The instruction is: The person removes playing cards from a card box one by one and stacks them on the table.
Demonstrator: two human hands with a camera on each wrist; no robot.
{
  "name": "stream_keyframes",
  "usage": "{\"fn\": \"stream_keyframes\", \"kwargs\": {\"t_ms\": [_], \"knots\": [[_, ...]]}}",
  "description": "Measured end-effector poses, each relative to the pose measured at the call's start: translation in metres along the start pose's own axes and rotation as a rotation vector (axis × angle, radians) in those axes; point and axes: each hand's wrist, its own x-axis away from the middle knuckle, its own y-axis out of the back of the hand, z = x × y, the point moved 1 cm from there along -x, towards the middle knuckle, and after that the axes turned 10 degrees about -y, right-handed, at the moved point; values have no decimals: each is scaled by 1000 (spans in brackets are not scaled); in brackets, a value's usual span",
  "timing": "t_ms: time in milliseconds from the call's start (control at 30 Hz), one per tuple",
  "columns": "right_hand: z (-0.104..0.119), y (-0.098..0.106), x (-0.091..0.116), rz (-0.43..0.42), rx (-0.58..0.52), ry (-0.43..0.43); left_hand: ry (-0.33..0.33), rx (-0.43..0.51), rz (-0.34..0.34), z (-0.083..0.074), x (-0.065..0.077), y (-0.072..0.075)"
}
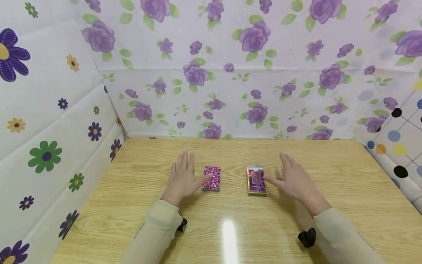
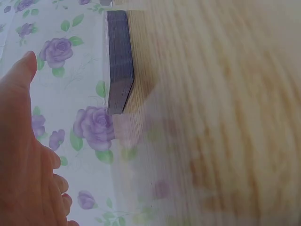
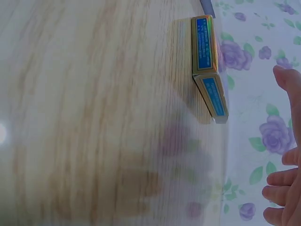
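Observation:
A deck of playing cards [image 1: 212, 182] with a magenta-and-white patterned back lies on the table, squared into a stack. To its right lies a purple and gold card box [image 1: 257, 185], its clear flap toward the far side. My left hand [image 1: 183, 180] is beside the deck, fingers straight, thumb over the deck's left part; the left wrist view shows the thumb apart from the card stack [image 2: 120, 61]. My right hand [image 1: 296, 182] is held right of the box, fingers extended and thumb toward its edge. In the right wrist view that hand [image 3: 289, 155] stands apart from the box [image 3: 207, 61].
The wooden table [image 1: 230, 154] meets a wall cloth [image 1: 227, 95] with purple roses at its back edge. Flowered cloth [image 1: 49, 121] hangs at the left and dotted cloth [image 1: 395, 154] at the right. Black wrist mounts [image 1: 307, 237] sit under the sleeves.

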Motion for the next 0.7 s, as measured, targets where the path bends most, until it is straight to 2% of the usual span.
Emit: {"fn": "stream_keyframes", "kwargs": {"t_ms": [233,700], "knots": [[5,-4,1,23,-57,-38,2,34,-1,-2,1,3],[18,-8,2,48,-51,-81,5,47,-15,-4,-1,2]]}}
